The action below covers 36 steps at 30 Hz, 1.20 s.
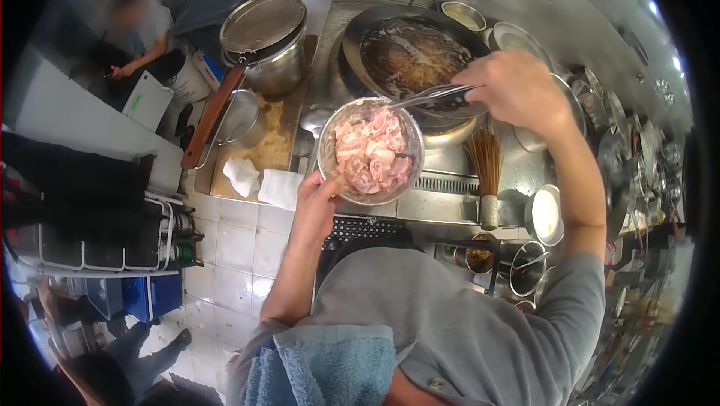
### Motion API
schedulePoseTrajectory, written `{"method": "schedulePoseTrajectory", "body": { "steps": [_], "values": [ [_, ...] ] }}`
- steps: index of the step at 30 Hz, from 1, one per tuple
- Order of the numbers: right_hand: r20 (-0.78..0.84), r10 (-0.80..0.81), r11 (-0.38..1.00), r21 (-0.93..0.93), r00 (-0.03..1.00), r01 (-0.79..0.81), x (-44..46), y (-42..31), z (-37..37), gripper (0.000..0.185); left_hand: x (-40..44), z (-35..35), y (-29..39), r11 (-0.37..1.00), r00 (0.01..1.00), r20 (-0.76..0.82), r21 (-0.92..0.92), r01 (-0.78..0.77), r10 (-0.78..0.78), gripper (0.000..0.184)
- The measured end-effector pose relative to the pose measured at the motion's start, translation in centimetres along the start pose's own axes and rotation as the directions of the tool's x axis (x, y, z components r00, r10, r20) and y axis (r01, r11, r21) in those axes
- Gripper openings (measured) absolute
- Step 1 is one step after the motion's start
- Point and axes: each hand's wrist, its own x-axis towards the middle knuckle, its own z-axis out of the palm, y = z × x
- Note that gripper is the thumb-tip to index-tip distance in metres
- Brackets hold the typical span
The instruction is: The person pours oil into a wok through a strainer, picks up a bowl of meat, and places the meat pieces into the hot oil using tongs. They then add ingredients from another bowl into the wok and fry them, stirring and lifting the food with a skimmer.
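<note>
My left hand [319, 200] is closed on the near left rim of a metal bowl [325, 152], thumb over the edge. Chunks of raw, pale pink meat [373, 152] fill the bowl, which is held in front of the wok. In my right hand [517, 87], above the wok's right side, is a pair of metal tongs [431, 97]. Their tips reach the bowl's far rim, beside the meat; whether they pinch a piece I cannot tell. Behind the bowl, the large dark wok [356, 50] contains bubbling brown oil [412, 50] with browned food in it.
A lidded metal pot [274, 68] and a wooden-handled strainer [214, 113] are at left, near white cloths [279, 188]. A bamboo brush [486, 170] and a white-filled bowl [545, 215] lie right. One person [139, 31] sits far left; another person's legs [146, 357] show lower left.
</note>
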Motion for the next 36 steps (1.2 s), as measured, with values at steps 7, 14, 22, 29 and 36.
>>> {"method": "schedulePoseTrajectory", "body": {
  "steps": [7, 14, 22, 29, 36],
  "values": [
    [-0.26, 0.115, 0.986, 0.145, 0.959, -0.079, -2.5, -0.4, -6.2, 0.022, 0.0, 0.2, -0.5, 1.0, 0.999, 0.025, 0.002, -0.024, 0.024, 0.015],
    [-0.076, -0.081, 0.996, 0.024, 0.994, 0.083, -3.4, -1.4, -0.3, 0.019, 0.1, 0.9, -2.1, 0.996, 0.995, -0.074, -0.05, -0.071, 0.068, 0.008],
    [-0.04, -0.128, 0.992, -0.015, 0.991, 0.127, -0.7, -0.9, 3.8, 0.015, 0.4, 0.6, -2.6, 0.992, 0.992, -0.099, -0.09, -0.092, 0.083, 0.025],
    [-0.193, -0.053, 0.998, 0.013, 0.98, 0.057, -1.9, -0.2, -0.6, 0.019, 0.2, 0.2, -2.6, 0.994, 0.994, -0.06, -0.053, -0.092, 0.089, 0.033],
    [-0.244, 0.26, 0.964, 0.113, 0.934, -0.239, -0.1, 3.3, -3.5, 0.023, 0.8, 0.6, -3.0, 0.99, 0.99, -0.124, -0.116, -0.082, 0.068, 0.022]
  ]
}}
